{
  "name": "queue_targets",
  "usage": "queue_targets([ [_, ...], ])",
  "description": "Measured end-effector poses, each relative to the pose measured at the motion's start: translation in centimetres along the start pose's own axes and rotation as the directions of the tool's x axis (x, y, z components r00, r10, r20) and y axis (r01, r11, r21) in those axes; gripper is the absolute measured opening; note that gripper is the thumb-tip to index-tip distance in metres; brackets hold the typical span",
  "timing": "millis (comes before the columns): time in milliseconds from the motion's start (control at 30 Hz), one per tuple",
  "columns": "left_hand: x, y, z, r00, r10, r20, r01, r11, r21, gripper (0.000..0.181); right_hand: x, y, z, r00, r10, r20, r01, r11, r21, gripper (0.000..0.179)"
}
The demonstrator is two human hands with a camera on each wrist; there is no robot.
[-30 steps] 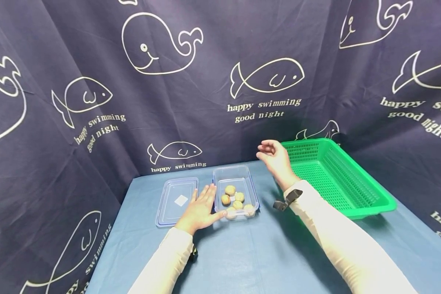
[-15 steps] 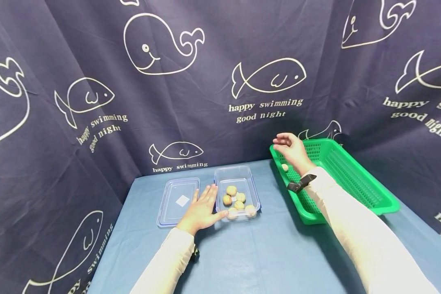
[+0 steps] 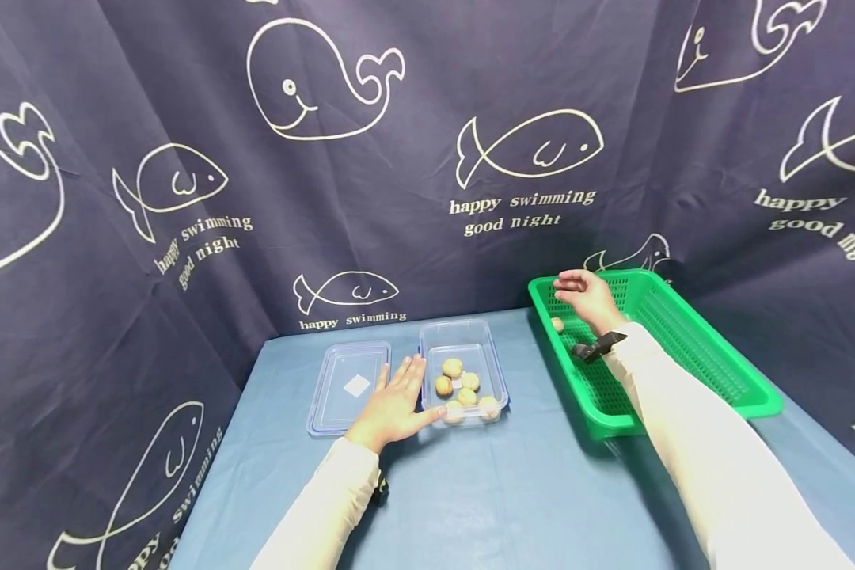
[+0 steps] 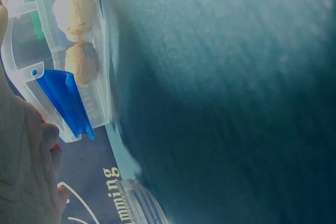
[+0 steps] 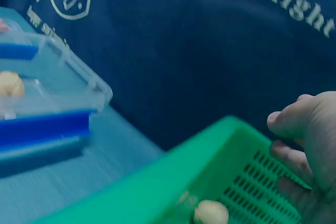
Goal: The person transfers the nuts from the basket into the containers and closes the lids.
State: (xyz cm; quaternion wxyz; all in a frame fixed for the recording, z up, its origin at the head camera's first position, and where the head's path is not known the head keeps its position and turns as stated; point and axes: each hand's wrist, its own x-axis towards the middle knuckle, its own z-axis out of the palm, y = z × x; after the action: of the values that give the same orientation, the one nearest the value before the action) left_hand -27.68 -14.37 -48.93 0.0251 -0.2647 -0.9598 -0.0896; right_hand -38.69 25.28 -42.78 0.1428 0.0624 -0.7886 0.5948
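Over on the right, the right hand [image 3: 590,301] hovers above the basket [image 3: 705,348], fingers loosely bent, thumb apart, nothing visible between them; the right edge of its wrist view crops the hand. Below it, one walnut [image 3: 557,324] sits inside the basket by the left wall, sliced off at the bottom of that wrist view. The forearm blocks part of the basket floor.

To the left, the left hand [image 3: 397,400] lies with fingers spread against the side of the box [image 3: 456,336], gripping nothing, thumb by its front corner. Six walnuts [image 3: 469,381] show in the box, the front two blurred through the clear wall. The hand covers a bit of the lid [image 3: 342,388]. In the left wrist view, a blue clasp [image 4: 65,100] shows, but most fingers are cut off or shadowed.
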Motion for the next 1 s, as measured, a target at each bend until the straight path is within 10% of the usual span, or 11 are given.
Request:
queue_targets([
  [1000,0.1,0.0,0.3,1.0,-0.003,-0.012,0.003,1.0,0.018,0.1,0.5,6.3,-1.3,0.952,0.212,0.222,-0.158,0.958,-0.241,0.058],
])
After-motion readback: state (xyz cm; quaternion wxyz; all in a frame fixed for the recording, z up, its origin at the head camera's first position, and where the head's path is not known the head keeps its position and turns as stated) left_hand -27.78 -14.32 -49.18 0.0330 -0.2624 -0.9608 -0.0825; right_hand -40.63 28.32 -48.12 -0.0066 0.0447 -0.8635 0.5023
